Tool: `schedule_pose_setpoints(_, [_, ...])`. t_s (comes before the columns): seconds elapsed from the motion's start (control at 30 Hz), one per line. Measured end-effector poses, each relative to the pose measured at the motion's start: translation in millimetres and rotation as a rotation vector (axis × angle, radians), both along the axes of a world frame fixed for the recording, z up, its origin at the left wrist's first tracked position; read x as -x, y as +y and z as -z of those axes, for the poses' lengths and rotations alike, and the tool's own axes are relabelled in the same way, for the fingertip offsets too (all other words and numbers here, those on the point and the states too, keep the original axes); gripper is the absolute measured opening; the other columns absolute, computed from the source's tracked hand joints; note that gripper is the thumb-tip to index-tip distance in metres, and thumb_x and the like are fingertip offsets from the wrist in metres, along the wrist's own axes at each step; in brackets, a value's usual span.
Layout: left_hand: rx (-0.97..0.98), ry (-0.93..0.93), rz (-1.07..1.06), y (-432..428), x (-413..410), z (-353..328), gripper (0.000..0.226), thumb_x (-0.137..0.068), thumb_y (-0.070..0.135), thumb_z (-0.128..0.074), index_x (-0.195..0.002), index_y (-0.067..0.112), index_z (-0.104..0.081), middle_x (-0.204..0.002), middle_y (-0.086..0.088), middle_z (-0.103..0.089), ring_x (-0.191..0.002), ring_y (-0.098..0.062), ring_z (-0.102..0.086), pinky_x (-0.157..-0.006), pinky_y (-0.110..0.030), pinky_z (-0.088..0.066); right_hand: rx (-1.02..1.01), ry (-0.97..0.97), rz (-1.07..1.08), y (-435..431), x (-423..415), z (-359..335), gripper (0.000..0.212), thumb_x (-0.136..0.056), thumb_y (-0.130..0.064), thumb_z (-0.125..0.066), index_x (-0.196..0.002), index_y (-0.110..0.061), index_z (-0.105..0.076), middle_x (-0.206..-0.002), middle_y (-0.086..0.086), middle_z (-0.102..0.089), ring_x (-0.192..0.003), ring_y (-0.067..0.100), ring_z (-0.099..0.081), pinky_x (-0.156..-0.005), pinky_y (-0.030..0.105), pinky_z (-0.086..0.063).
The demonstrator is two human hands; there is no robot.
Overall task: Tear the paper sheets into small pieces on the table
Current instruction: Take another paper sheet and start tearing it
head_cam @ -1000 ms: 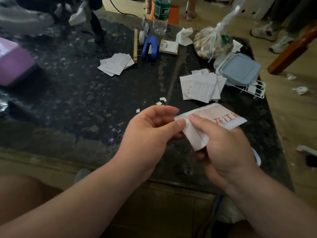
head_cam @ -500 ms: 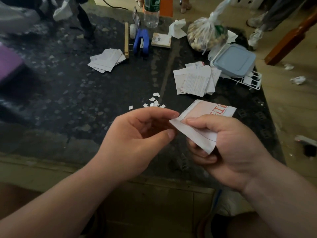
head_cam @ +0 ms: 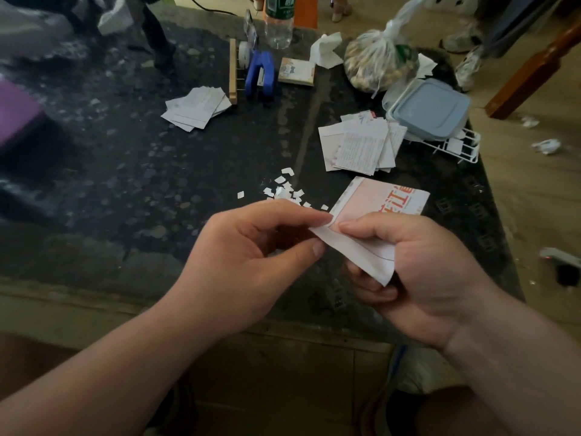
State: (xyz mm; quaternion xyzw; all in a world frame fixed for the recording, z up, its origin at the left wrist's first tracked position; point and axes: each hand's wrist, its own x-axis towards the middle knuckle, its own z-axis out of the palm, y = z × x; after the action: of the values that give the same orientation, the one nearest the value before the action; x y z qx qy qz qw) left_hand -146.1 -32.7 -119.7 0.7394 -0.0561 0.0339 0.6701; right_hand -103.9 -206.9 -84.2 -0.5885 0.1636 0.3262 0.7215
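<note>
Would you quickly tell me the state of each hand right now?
Left hand: closed, pinching the near corner of the paper sheet.
Right hand: closed, gripping the same sheet.

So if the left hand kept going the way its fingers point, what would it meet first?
The folded paper sheet held by the right hand: its corner sits right at the fingertips of the left hand, perhaps touching; depth is unclear.
</note>
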Motion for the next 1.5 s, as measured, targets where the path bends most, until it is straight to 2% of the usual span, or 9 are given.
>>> schedule_pose_setpoints(0.3, [-0.055, -0.036, -0.027, 1.7, -0.4, 2.8, 0.020, -0.083, 0.015, -0.078, -0.102, 0.022, -0.078, -0.096, 0.005, -0.078, -0.095, -0.025, -0.074, -0.082, -0.032, -0.058, -0.033, 0.012, -0.049, -0.7, -1.1, 1.3, 0.033, -0.088, -0.010, -0.057, -0.058, -0.010, -0.071, -0.049, 0.010, -0.048, -0.034, 0.013, -0.033, -0.033, 0.017, -0.018])
schedule_pose_setpoints(0.43, [-0.215, -0.170, -0.059, 1.1, -1.7, 4.1, 0.008, -0.086, 0.016, -0.078, -0.094, 0.016, -0.078, -0.085, 0.006, -0.071, -0.081, -0.021, -0.069, -0.071, -0.028, -0.052, -0.090, 0.053, -0.076, -2.5, -3.0, -0.7, 0.017, -0.079, -0.019, -0.059, -0.066, -0.008, -0.062, -0.050, 0.009, -0.047, -0.037, 0.013, -0.031, -0.033, 0.013, -0.018])
schedule_pose_setpoints(0.63, [-0.306, -0.159, -0.151, -0.3, -2.8, 3.0, 0.006, -0.089, 0.022, -0.073, -0.083, 0.023, -0.074, -0.079, 0.008, -0.064, -0.076, -0.019, -0.063, -0.068, -0.025, -0.048, -0.162, 0.070, -0.097, -5.8, -3.3, -4.5, 0.057, -0.087, -0.050, -0.052, -0.066, 0.001, -0.065, -0.052, 0.013, -0.053, -0.039, 0.017, -0.036, -0.039, 0.018, -0.018])
schedule_pose_setpoints(0.77, [-0.082, 0.145, -0.166, -3.8, -2.7, 0.9, 0.014, -0.087, 0.028, -0.072, -0.074, 0.023, -0.075, -0.072, 0.005, -0.067, -0.070, -0.008, -0.061, -0.068, -0.025, -0.048, -0.079, -0.166, -0.104, -3.7, -0.2, -0.2, 0.054, -0.083, -0.053, -0.058, -0.079, -0.001, -0.070, -0.060, 0.016, -0.060, -0.046, 0.021, -0.045, -0.041, 0.025, -0.027])
schedule_pose_setpoints(0.93, [0.326, 0.553, -0.268, -17.1, -8.2, -3.8, 0.018, -0.091, 0.012, -0.070, -0.074, 0.012, -0.077, -0.067, -0.004, -0.069, -0.059, -0.009, -0.060, -0.056, -0.021, -0.050, 0.434, -0.935, -0.205, -4.2, 2.5, 16.7, 0.004, -0.090, -0.018, -0.075, -0.088, -0.015, -0.073, -0.073, -0.002, -0.070, -0.064, 0.011, -0.065, -0.053, 0.019, -0.049])
schedule_pose_setpoints(1.03, [0.454, 0.679, -0.298, -20.4, -15.8, -0.2, 0.010, -0.089, 0.010, -0.068, -0.086, 0.009, -0.078, -0.079, -0.006, -0.069, -0.072, -0.016, -0.058, -0.067, -0.027, -0.046, 0.661, -1.232, -0.250, 1.4, 1.4, 25.8, 0.007, -0.086, -0.015, -0.077, -0.089, -0.015, -0.071, -0.077, -0.006, -0.063, -0.070, 0.013, -0.060, -0.059, 0.028, -0.050])
schedule_pose_setpoints(1.23, [0.647, 0.824, -0.209, -17.6, -18.2, -6.8, 0.036, -0.092, 0.012, -0.062, -0.126, 0.000, -0.068, -0.103, -0.010, -0.065, -0.091, -0.020, -0.060, -0.089, -0.038, -0.048, 0.916, -1.482, -0.328, 1.9, -7.8, 26.6, 0.012, -0.090, -0.023, -0.076, -0.090, -0.012, -0.072, -0.089, 0.000, -0.059, -0.087, 0.019, -0.052, -0.073, 0.035, -0.044])
schedule_pose_setpoints(1.33, [0.701, 0.885, -0.111, -9.5, -17.8, -11.1, 0.026, -0.094, 0.022, -0.059, -0.111, 0.009, -0.075, -0.098, -0.005, -0.069, -0.100, -0.021, -0.062, -0.113, -0.047, -0.041, 0.947, -1.586, -0.328, -1.3, -12.9, 23.5, 0.013, -0.094, -0.019, -0.073, -0.091, -0.007, -0.076, -0.089, 0.003, -0.061, -0.087, 0.021, -0.052, -0.072, 0.038, -0.045])
schedule_pose_setpoints(1.5, [0.762, 0.959, 0.024, 5.4, -17.5, -17.9, 0.052, -0.093, 0.048, -0.056, -0.119, 0.008, -0.077, -0.118, -0.007, -0.075, -0.119, -0.023, -0.067, -0.114, -0.048, -0.039, 0.874, -1.636, -0.338, -0.7, -15.8, 24.1, 0.014, -0.097, -0.013, -0.068, -0.095, -0.004, -0.079, -0.087, 0.006, -0.066, -0.086, 0.024, -0.055, -0.074, 0.039, -0.045])
